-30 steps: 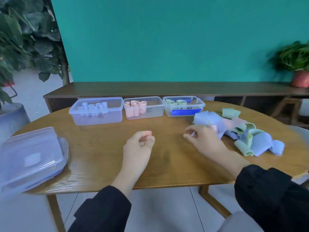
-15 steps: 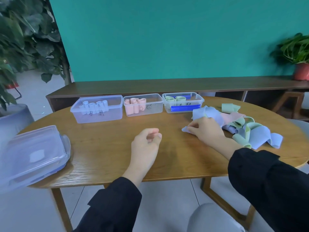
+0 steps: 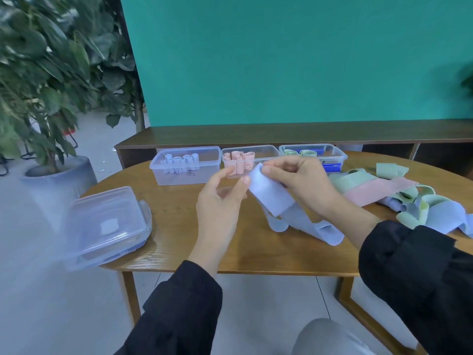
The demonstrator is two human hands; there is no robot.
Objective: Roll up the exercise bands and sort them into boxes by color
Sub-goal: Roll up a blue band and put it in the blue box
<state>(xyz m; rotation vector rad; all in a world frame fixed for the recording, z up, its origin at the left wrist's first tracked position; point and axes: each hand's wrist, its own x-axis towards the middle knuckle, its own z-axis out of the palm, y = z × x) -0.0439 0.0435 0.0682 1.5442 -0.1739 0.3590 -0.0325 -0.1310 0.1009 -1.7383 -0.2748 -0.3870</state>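
Observation:
A light blue band (image 3: 271, 194) is lifted above the wooden table (image 3: 179, 216), its tail trailing down onto the tabletop. My right hand (image 3: 299, 183) pinches its top end, and my left hand (image 3: 221, 201) pinches the same end from the left. Three clear boxes stand in a row at the back: a left box (image 3: 185, 166) with blue rolls, a middle box (image 3: 249, 157) with pink rolls, a right box (image 3: 313, 153) with green rolls. A loose pile of green, pink and blue bands (image 3: 409, 198) lies on the right.
Stacked clear box lids (image 3: 105, 226) sit at the table's left edge. A potted plant in a grey pot (image 3: 55, 175) stands on the floor to the left. A low wooden bench (image 3: 281, 134) runs behind the table against the teal wall.
My right hand pulled a blue band out of the pile and raised it toward the middle. My left hand, idle before, came up and took hold of its end.

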